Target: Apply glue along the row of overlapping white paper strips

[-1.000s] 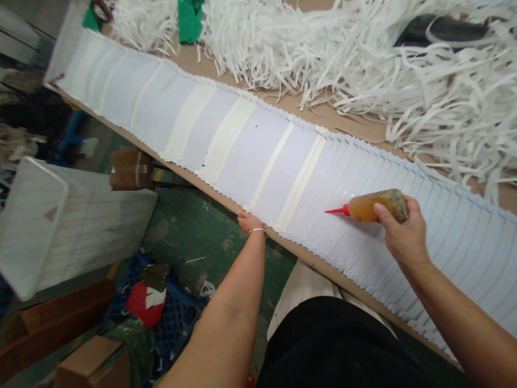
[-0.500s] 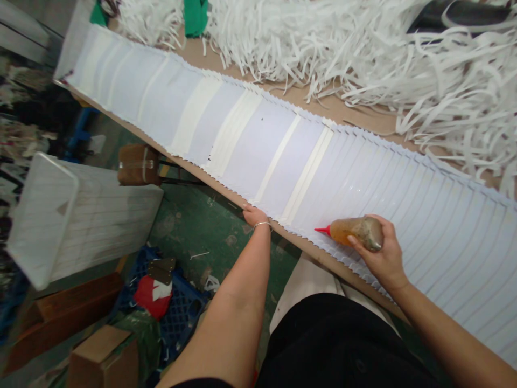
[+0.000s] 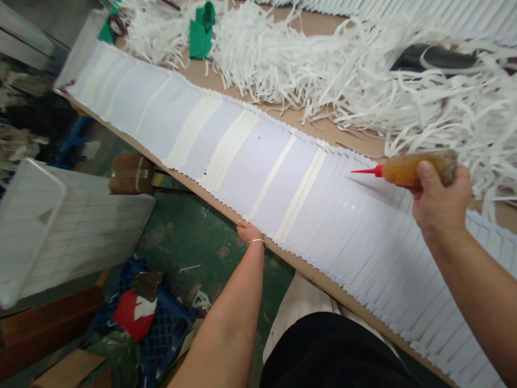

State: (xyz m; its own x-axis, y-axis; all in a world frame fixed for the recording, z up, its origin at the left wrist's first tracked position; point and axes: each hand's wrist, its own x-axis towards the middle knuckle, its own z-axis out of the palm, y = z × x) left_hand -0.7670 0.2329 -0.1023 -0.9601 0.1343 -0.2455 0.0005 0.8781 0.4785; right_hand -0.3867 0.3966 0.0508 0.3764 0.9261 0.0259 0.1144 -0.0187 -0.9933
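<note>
My right hand (image 3: 442, 202) is wrapped around a glue bottle (image 3: 399, 169), a clear squeeze bottle with amber liquid and a red pointed nozzle. It is held tilted nearly flat above the strips, its tip pointing left and apart from them. Beneath it lies a long row of overlapping white strips (image 3: 363, 242), with small wet, shiny spots in the middle. Further left the row becomes wider pale panels (image 3: 278, 175) with cream bands. My left hand (image 3: 248, 231) is closed on the near table edge (image 3: 218, 200), beside the panels; some of its fingers are hidden.
Behind the row lies a heap of loose white strips (image 3: 323, 70), with a green piece (image 3: 201, 32) and a dark object (image 3: 432, 58) among them. Below left stand a white slab-like stack (image 3: 81, 226), a brown taped block (image 3: 131, 173) and a blue crate (image 3: 172, 315) on the green floor.
My right hand has lifted the glue bottle and carried it from the strips' near edge towards their far edge, further right. My left hand stays at the table edge. The view has shifted slightly.
</note>
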